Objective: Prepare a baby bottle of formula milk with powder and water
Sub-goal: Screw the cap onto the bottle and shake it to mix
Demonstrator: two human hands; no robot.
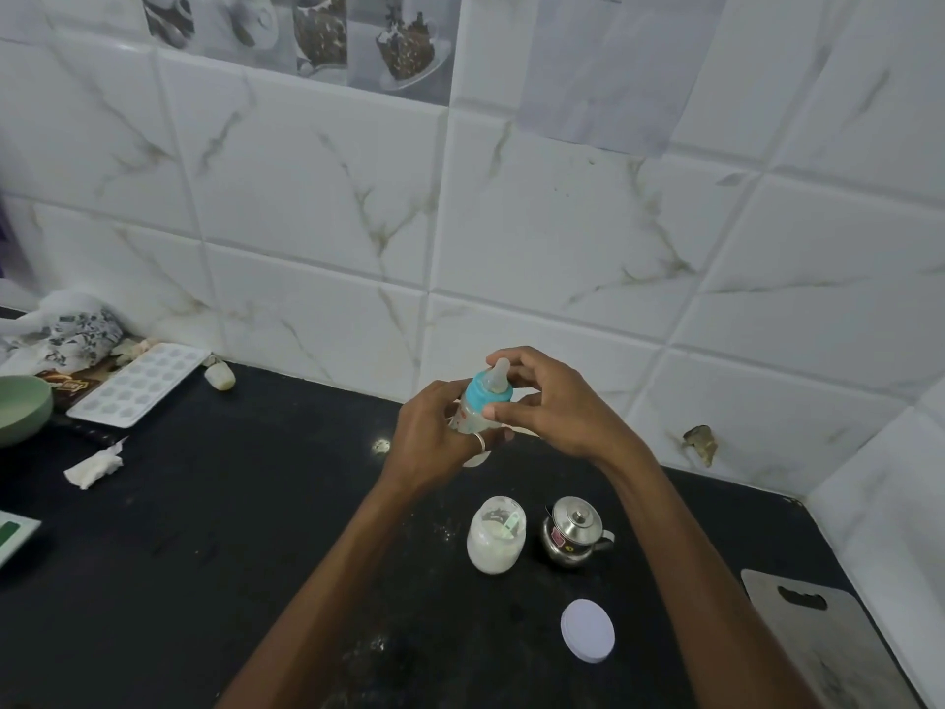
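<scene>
Above black counter (204, 529): left hand (434, 432) grip grasping baby bottle (478, 409); right hand (552, 401) grip pinching teal collar (486, 388).

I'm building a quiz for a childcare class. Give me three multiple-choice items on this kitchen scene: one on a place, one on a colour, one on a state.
1. Where does the steel pot stand?
A. right of the powder jar
B. on the cutting board
C. beside the green bowl

2. What colour is the baby bottle collar?
A. red
B. turquoise
C. black

3. The powder jar is:
A. open
B. lidded
C. tipped over

Answers: 1 A, the pot is close by the jar's right side. 2 B, the turquoise ring sits under the teat. 3 A, the white lid lies apart on the counter.
</scene>
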